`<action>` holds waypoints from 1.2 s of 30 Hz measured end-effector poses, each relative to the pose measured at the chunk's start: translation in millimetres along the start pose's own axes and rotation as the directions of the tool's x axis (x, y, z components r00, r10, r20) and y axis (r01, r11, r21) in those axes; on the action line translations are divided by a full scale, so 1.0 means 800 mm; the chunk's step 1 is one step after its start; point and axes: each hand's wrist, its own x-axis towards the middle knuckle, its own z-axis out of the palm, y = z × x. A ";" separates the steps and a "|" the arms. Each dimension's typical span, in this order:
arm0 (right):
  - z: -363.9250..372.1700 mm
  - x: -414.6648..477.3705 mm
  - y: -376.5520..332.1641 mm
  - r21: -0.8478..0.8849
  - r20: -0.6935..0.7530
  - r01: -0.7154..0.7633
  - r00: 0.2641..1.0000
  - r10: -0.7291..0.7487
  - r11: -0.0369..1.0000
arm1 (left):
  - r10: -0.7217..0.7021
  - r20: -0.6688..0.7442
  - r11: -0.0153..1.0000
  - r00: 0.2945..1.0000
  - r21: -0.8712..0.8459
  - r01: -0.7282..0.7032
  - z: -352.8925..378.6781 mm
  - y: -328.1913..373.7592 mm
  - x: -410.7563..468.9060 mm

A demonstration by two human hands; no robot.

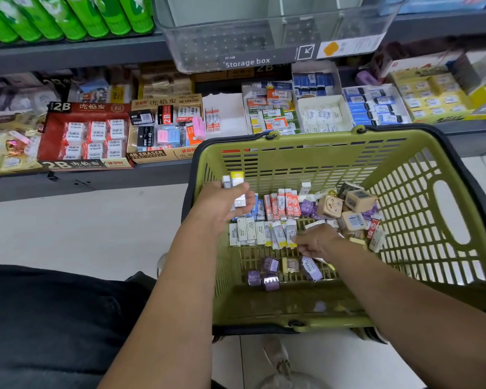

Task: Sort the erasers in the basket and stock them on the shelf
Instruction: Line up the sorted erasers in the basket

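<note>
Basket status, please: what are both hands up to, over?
Left hand grips a few white erasers. Right hand at the white row, hold unclear. Basket holds plenty more; nothing in the way.

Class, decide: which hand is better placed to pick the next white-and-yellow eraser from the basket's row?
Right hand: its fingers are at the end of the white-and-yellow row on the basket floor. The left hand is raised, its grip holding several erasers.
</note>
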 end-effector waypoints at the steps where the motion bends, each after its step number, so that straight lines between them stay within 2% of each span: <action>1: 0.003 0.000 -0.002 -0.029 -0.008 0.019 1.000 -0.020 0.999 | 0.003 0.007 1.000 1.000 -0.005 -0.003 -0.001 -0.001 -0.001; 3: 0.006 -0.003 -0.007 -0.167 -0.015 0.068 0.997 -0.072 0.984 | -0.015 0.025 0.999 1.000 -0.047 0.016 -0.003 -0.002 -0.001; 5: 0.002 -0.009 -0.013 -0.423 -0.036 0.134 0.986 -0.164 0.896 | -0.051 0.059 0.995 0.997 -0.089 0.056 -0.004 -0.003 0.001; 7: 0.000 -0.020 -0.022 -0.520 -0.064 0.216 0.955 -0.290 0.826 | -0.091 0.098 0.991 0.991 -0.092 0.100 -0.005 -0.003 0.002; 8: 0.000 -0.028 -0.029 -0.427 -0.065 0.282 0.938 -0.340 0.859 | -0.108 0.122 0.990 0.987 -0.080 0.118 -0.005 -0.003 0.003; 9: 0.000 -0.036 -0.038 -0.217 -0.054 0.348 0.929 -0.367 0.912 | -0.119 0.146 0.989 0.982 -0.066 0.130 -0.004 -0.003 0.003; 10: 0.001 -0.049 -0.050 0.028 -0.012 0.389 0.921 -0.389 0.921 | -0.124 0.171 0.990 0.977 -0.049 0.134 -0.002 -0.003 0.001; 11: 0.002 -0.062 -0.064 0.230 0.063 0.394 0.906 -0.418 0.890 | -0.125 0.193 0.991 0.973 -0.029 0.133 0.000 -0.003 -0.001; 12: 0.002 -0.072 -0.075 0.361 0.141 0.372 0.884 -0.445 0.855 | -0.124 0.207 0.991 0.970 -0.013 0.130 0.002 -0.004 -0.002; 13: 0.002 -0.078 -0.085 0.427 0.203 0.357 0.857 -0.473 0.831 | -0.122 0.214 0.992 0.969 -0.002 0.126 0.003 -0.004 -0.003; 15: 0.002 -0.086 -0.093 0.425 0.246 0.381 0.825 -0.510 0.821 | -0.115 0.228 0.993 0.967 0.020 0.114 0.004 -0.004 -0.005; 19: -0.007 -0.082 -0.082 0.434 0.275 0.330 0.838 -0.472 0.838 | -0.133 0.279 0.990 0.951 0.091 0.111 0.008 -0.006 -0.006; 23: -0.008 -0.073 -0.069 0.390 0.298 0.318 0.844 -0.446 0.864 | -0.161 0.285 0.972 0.945 0.211 0.102 0.017 -0.011 -0.005; 27: -0.009 -0.054 -0.059 0.291 0.155 0.311 0.918 -0.365 0.905 | -0.172 0.200 0.964 0.964 0.237 0.123 0.014 -0.014 0.000; 31: -0.004 -0.022 -0.031 0.045 0.001 0.261 0.965 -0.262 0.964 | -0.102 0.059 0.986 0.993 0.138 0.093 0.003 -0.011 0.013; 36: 0.019 0.004 -0.019 -0.112 -0.056 0.270 0.959 -0.278 0.956 | -0.107 0.071 0.989 0.992 0.106 0.100 0.008 -0.012 0.010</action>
